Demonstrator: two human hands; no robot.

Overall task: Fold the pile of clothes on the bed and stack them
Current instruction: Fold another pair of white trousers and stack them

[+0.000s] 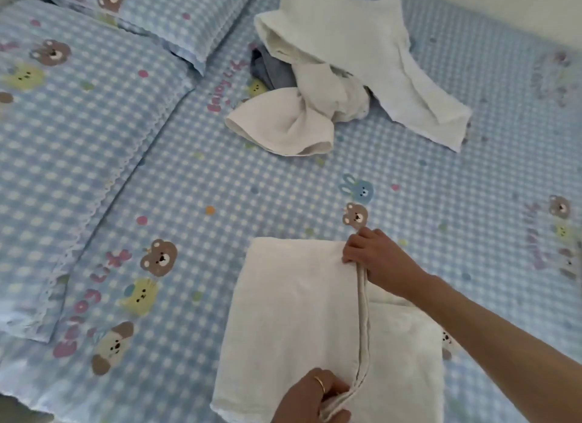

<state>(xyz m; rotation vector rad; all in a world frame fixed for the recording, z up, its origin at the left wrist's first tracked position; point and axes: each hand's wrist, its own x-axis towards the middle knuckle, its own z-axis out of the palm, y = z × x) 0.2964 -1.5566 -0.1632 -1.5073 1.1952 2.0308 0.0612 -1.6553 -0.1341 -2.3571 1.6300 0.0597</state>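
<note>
Item in hand: white cloth (293, 312), lying on the near part of the bed (220, 186), partly folded, one half being carried over the other.
Fold edge: doubled hem running in a sagging line between the two hands, lifting slightly off the layer beneath.
Right hand (374, 258): pinching the far corner of the folded edge, fingers curling over the hem, thumb hidden.
Left hand (311, 397): gripping the near end of the same edge at the bottom of the view, fingers curling round the bunched hem; a ring (319, 383) is showing on one finger.
Remaining pile (340, 73): sitting well apart toward the far side of the bed, pale pieces lying crumpled over something grey-blue; none of it folded.
Stack: none showing yet.
Bedding: blue checked sheet with bear prints; pillow (151, 16) at the far left.
Progress, judged: early, first piece being worked.
Risk, slack edge: hem is drooping between the hands, so the layers are likely landing uneven unless it is drawn taut.
Risk, near corner: left hand is holding a bunch, not a flat corner, which may be trapping a crease.
Risk, lower layer: it may be dragging and wrinkling under the moving half.
</note>
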